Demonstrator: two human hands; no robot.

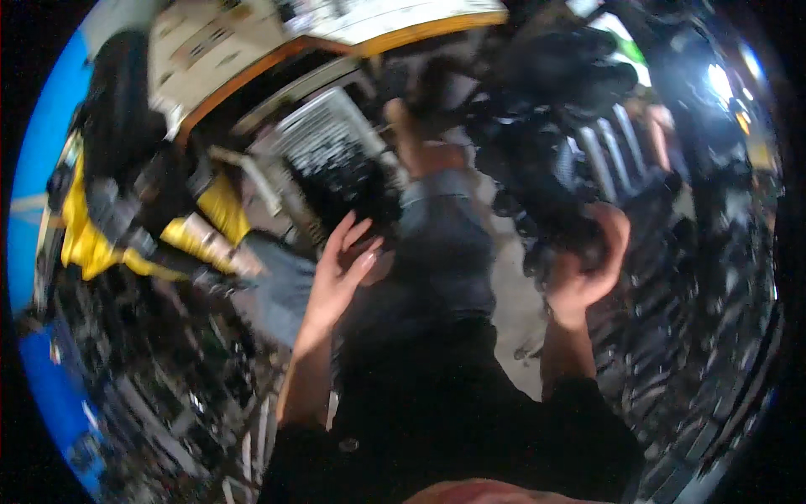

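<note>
My left hand (342, 265) is raised over my lap, its fingers spread and curved. Nothing shows between its fingers and thumb. Just beyond it stands a light grey crate (327, 115) with many small black pieces (336, 164) inside. My right hand (592, 265) is at a heap of black parts (533, 160) to the right. Its fingers bend inward with a gap to the thumb. Only dark shapes show in that gap, and blur hides whether it touches any of them. The kind of the black parts cannot be made out.
A person in black and yellow clothing (75, 218) sits close on the left, one hand (243, 259) low. A white table with an orange-brown edge (437, 32) stands ahead. Dark parts (168, 378) cover the left side, and rows of black pieces (680, 336) the right.
</note>
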